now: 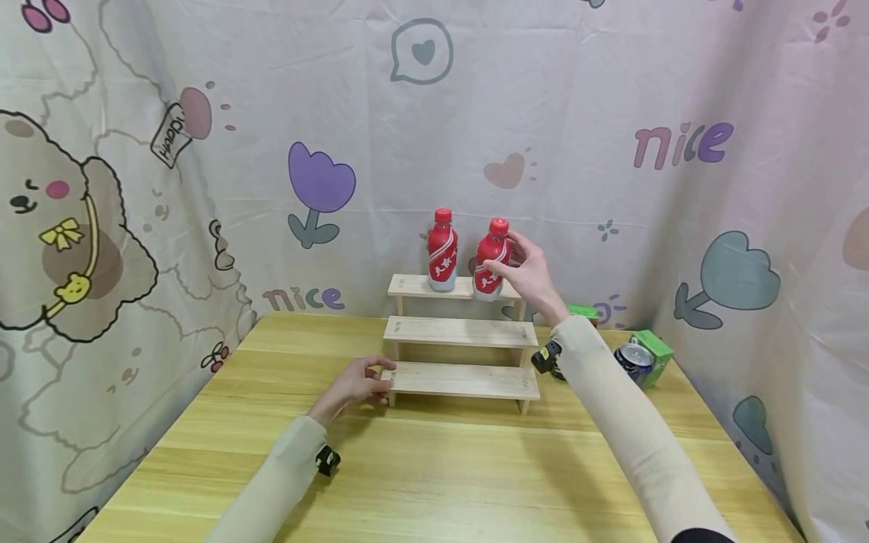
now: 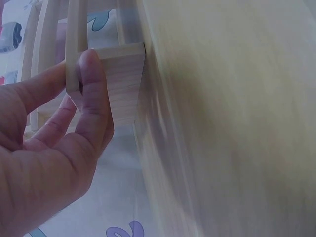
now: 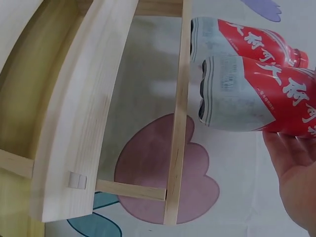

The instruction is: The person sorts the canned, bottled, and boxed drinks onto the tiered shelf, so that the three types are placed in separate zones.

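A three-step wooden display shelf (image 1: 462, 379) stands on the table. My left hand (image 1: 353, 385) grips the left end of its lowest board; in the left wrist view, thumb and fingers (image 2: 91, 94) are on either side of the board's end. With my right hand (image 1: 532, 275) I hold a red-labelled plastic drink bottle (image 1: 486, 260) upright at the top board's right half. The right wrist view shows a small gap between this bottle's base (image 3: 217, 94) and the board's edge. A matching bottle (image 1: 443, 253) stands on the top board, to the left.
Right of the shelf, a dark drink can (image 1: 634, 363) and a green carton (image 1: 655, 354) stand on the wooden table (image 1: 434, 483). Another green-topped item (image 1: 582, 311) is partly hidden behind my right arm. A patterned curtain (image 1: 407, 136) hangs behind the table.
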`<state>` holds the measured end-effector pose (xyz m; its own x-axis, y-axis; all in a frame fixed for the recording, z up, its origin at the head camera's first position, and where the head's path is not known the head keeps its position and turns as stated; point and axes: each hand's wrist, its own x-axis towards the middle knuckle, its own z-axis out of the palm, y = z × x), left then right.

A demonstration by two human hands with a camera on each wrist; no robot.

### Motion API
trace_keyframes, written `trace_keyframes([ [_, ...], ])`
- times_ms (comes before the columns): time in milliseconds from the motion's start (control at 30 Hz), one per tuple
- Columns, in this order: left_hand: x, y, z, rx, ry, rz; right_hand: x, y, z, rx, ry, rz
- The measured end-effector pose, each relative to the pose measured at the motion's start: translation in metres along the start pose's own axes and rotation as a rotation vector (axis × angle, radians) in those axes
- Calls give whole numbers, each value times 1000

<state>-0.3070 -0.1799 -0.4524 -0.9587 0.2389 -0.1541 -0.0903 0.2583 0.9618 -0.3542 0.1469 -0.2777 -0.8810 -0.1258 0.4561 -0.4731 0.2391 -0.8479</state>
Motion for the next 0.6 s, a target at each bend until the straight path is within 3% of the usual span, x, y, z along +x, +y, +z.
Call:
trace_keyframes([
  [200, 0, 0, -1, 0, -2, -15, 9, 3, 6, -4, -19, -26],
  [467, 0, -1, -3, 3, -3, 5, 38, 34, 14, 4, -12, -3],
  [600, 0, -2, -2, 4, -3, 9, 43, 36, 17, -21, -28, 33],
])
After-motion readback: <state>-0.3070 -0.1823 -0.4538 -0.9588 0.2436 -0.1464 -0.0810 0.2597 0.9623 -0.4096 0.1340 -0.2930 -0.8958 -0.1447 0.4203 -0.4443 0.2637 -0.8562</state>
